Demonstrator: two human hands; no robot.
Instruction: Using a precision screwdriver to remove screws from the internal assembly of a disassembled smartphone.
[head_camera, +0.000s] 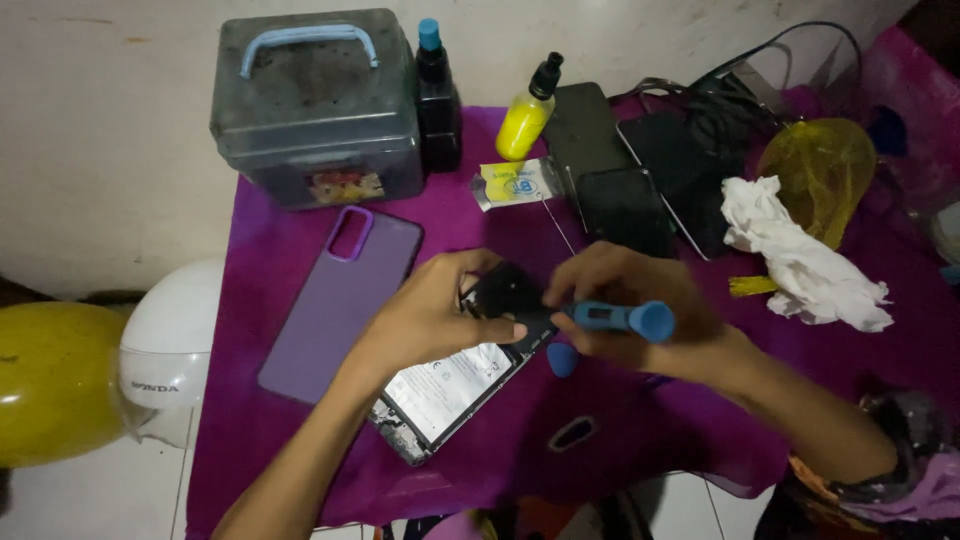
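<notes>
Cloth: magenta cloth (640, 440) covers the low table, w/ every part and tool lying on it, likely so small bits show up and don't roll off.
Toolbox: grey lidded box (315, 105) w/ pale blue handle, at far left edge, lid closed, out of the way of the hands.
Case: purple phone case (335, 305) laid flat just left of the left forearm, off the phone and apart from it.
Phone: opened phone (450, 390) lies back-up, cover off, white battery showing; sits diagonal under both hands, near centre front.
Spare phones: dark handsets (625, 185) flat at the back right, beside tangled black cables.
Tissue: crumpled white tissue (800, 255) right of the hands, near a yellow mesh bag (825, 170).
Bottles: black bottle (437, 100) and yellow bottle (527, 115) stand upright at the rear.
Left hand (440, 315): fingers curled, thumb pinching a small black part (505, 292) at the phone's upper end, prob. to steady it.
Right hand (630, 300): closed around a blue-handled screwdriver (620, 318), shaft aimed left at that black part; tip hidden.
Pick: blue pick (562, 358) just below the right hand, on the cloth.
</notes>
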